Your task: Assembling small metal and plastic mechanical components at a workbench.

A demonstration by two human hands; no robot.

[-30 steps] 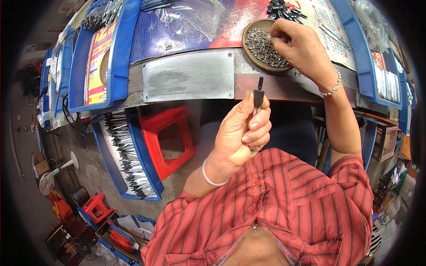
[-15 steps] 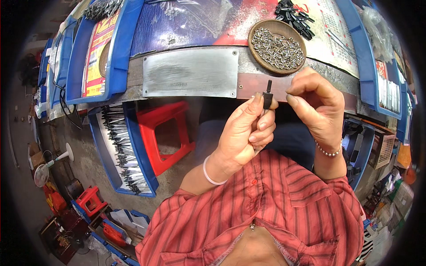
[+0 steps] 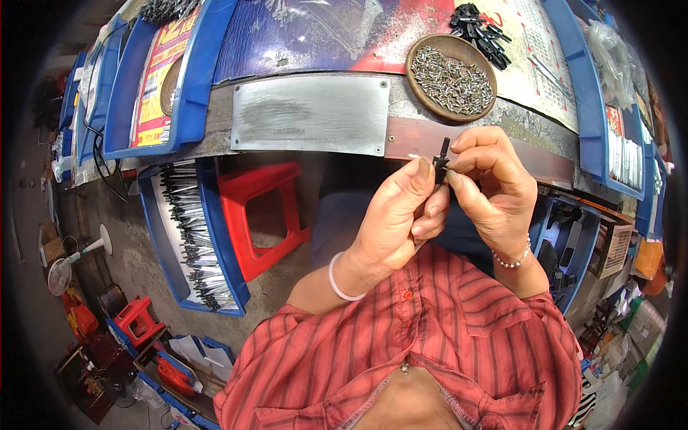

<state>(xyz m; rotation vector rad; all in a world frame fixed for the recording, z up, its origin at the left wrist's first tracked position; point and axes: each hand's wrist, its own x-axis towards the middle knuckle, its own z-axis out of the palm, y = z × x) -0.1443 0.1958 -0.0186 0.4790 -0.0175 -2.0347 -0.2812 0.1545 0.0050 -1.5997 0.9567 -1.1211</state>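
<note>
My left hand [image 3: 398,215] is closed around a small black plastic part [image 3: 439,170], a thin dark stem standing up from it between thumb and fingers. Thumb and forefinger of my right hand [image 3: 498,185] pinch together against the part's right side. Whatever tiny piece they may grip there is too small to make out. Just beyond my hands, a round wooden bowl [image 3: 424,102] holds many short shiny metal pins [image 3: 453,80]. Behind it lies a pile of black plastic pieces [image 3: 480,32].
A metal plate [image 3: 309,115] is screwed to the bench edge. Blue trays [image 3: 192,93] stand left and right on the bench. Below left, a blue bin [image 3: 218,236] of black-ended metal rods sits beside a red stool [image 3: 297,208]. Another blue bin [image 3: 586,244] is below right.
My right hand has moved left and down from apart to the black part, its fingertips now touching the side. My left hand still holds the part, which is slightly lower and tilted.
</note>
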